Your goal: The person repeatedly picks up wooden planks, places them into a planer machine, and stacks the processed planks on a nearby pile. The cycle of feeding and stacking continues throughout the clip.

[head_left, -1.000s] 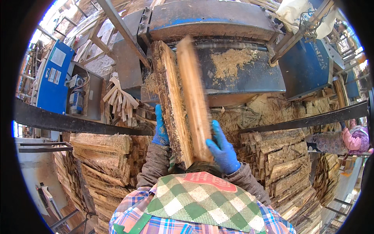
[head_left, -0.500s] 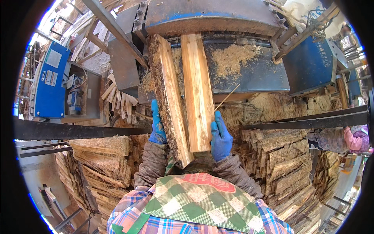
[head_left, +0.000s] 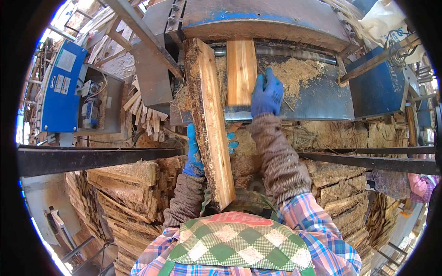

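A long wooden board with a dark bark edge (head_left: pixel 212 129) slants across my front, its far end on the metal machine bed and its near end over my apron. My left hand (head_left: pixel 195 154) is closed round it from below; the thumb shows along the bark side and blue fingertips show past the other edge. A smooth, pale board (head_left: pixel 241 78) lies flat on the bed, its far end hidden under the machine's hood. Beside that board's right edge is my right hand (head_left: pixel 268 94), fingers extended and touching or very near the wood. Both hands wear blue-coated gloves.
The metal bed (head_left: pixel 317 99) carries sawdust (head_left: pixel 299 73) and a roller (head_left: pixel 294 53) before the blue hood (head_left: pixel 267 16). Dark rails (head_left: pixel 101 158) run at both sides. Stacks of rough boards (head_left: pixel 124 184) stand left and right. Another person's pink sleeve (head_left: pixel 418 186) shows far right.
The pale board has slid forward, farther under the hood. My right hand has moved forward from its near end onto the bed area. My left hand still holds the bark-edged board.
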A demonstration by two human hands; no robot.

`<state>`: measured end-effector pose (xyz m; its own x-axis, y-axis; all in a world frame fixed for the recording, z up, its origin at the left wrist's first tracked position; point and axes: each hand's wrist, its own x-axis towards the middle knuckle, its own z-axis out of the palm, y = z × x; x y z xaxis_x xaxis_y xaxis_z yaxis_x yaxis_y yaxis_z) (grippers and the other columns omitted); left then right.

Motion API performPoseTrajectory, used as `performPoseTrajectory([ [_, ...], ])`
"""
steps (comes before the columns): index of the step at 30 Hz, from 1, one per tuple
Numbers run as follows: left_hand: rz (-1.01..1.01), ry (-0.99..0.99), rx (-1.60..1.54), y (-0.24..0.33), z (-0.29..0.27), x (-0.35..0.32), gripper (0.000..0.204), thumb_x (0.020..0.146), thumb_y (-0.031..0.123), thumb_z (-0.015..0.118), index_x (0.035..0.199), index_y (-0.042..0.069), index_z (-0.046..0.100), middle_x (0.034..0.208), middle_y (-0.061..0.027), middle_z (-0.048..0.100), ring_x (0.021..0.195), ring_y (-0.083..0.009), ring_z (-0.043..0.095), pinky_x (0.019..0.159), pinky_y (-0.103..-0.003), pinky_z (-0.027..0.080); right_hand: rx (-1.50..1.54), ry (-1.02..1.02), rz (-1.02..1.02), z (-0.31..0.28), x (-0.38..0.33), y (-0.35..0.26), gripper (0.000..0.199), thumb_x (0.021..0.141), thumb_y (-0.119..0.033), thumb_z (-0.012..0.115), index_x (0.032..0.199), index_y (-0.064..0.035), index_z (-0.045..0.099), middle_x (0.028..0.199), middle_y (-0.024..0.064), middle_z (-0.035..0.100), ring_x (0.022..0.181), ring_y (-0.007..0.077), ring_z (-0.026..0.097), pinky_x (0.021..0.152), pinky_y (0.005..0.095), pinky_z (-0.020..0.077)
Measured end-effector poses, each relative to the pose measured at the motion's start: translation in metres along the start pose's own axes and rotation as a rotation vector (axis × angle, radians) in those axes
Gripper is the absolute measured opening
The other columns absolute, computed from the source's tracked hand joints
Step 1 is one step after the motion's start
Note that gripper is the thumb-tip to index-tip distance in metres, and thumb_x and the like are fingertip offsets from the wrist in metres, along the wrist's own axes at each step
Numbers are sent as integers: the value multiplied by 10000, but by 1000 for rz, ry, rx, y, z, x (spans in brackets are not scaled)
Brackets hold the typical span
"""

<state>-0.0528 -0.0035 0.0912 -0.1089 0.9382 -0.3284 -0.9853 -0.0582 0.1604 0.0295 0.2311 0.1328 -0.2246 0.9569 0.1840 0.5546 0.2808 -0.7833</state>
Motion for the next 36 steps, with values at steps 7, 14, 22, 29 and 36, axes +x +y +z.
performPoseTrajectory([
  [7,128,-10,34,-18,24,9,910,956,754,483,1560,78,402,1471,-232,523,1294,-427,571,1099,-614,485,704,-571,-1,-24,-81,-29,760,1019,-390,619,1625,-93,269,1622,334,272,1511,421,322,1213,466,352],
  [14,89,-104,14,-47,18,0,704,1044,609,448,1563,134,421,1514,-189,512,1324,-334,579,1091,-517,529,561,-689,118,-166,-194,6,756,1020,-201,655,1638,-68,242,1695,178,247,1529,282,318,1233,411,296],
  [22,312,271,497,-67,34,-33,776,1014,679,444,1556,123,442,1472,-139,569,1254,-298,631,1034,-487,568,244,-231,32,-142,-207,87,513,1077,-247,581,1549,-84,462,1311,214,659,852,164,580,818,328,535],
  [29,165,290,530,-37,57,-1,818,991,696,482,1566,116,429,1466,-150,572,1240,-307,640,1034,-486,568,151,-272,147,-116,-140,88,506,1072,-349,580,1522,-128,511,1006,179,738,732,236,682,637,392,546],
  [36,160,294,374,-45,38,10,783,1007,669,478,1554,110,437,1446,-151,586,1219,-318,642,1014,-508,569,-252,-21,-183,-77,-44,55,368,1077,-269,538,1391,-100,630,919,210,651,746,285,636,634,430,533],
])
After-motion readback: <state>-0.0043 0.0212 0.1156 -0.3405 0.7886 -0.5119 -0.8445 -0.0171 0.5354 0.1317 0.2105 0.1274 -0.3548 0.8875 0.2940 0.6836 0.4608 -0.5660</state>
